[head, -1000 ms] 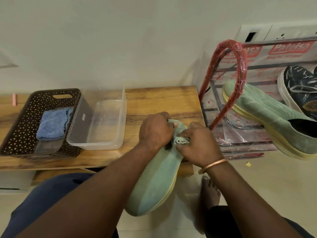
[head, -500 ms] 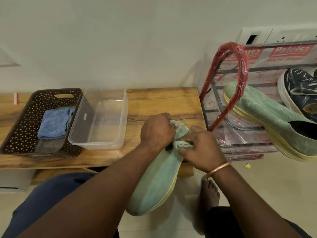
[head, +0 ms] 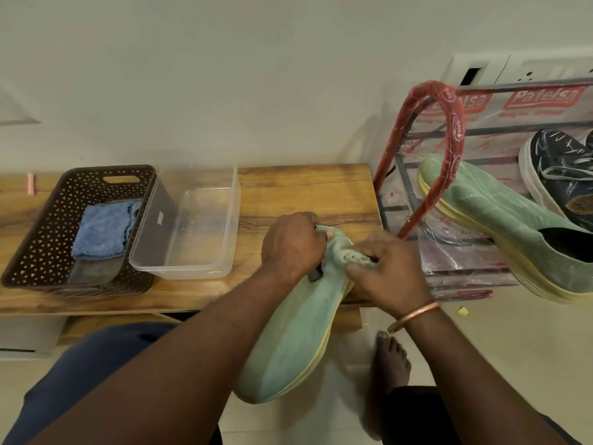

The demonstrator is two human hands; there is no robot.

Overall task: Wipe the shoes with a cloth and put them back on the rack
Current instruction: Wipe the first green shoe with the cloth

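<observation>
1. My left hand [head: 290,244] is curled round the far end of the pale green shoe [head: 295,342], the end that sits over the front edge of the worktop [head: 305,191]. I grip there so the shoe cannot twist while I rub.
2. My right hand [head: 388,271] pinches a bunched greenish cloth [head: 348,256] and presses it onto that same end, just beside my left hand. Bunched up, the cloth makes a firmer pad.
3. From the worktop's edge the shoe slopes down toward my lap. Its upper faces me and its yellow sole edge is turned right, so the part I am wiping stays in sight.
4. Just right of the worktop stands the rack [head: 426,175] with its red-wrapped frame. The matching green shoe [head: 500,226] lies on it, with a dark patterned shoe [head: 558,168] beyond.
5. At the worktop's left end a brown basket [head: 41,239] holds a folded blue cloth [head: 102,231]. A clear tub [head: 189,268] sits just beside it toward the middle, both in easy reach.
6. I judge the wiping is under way. The return to the rack, beside its pair, is not yet done.
</observation>
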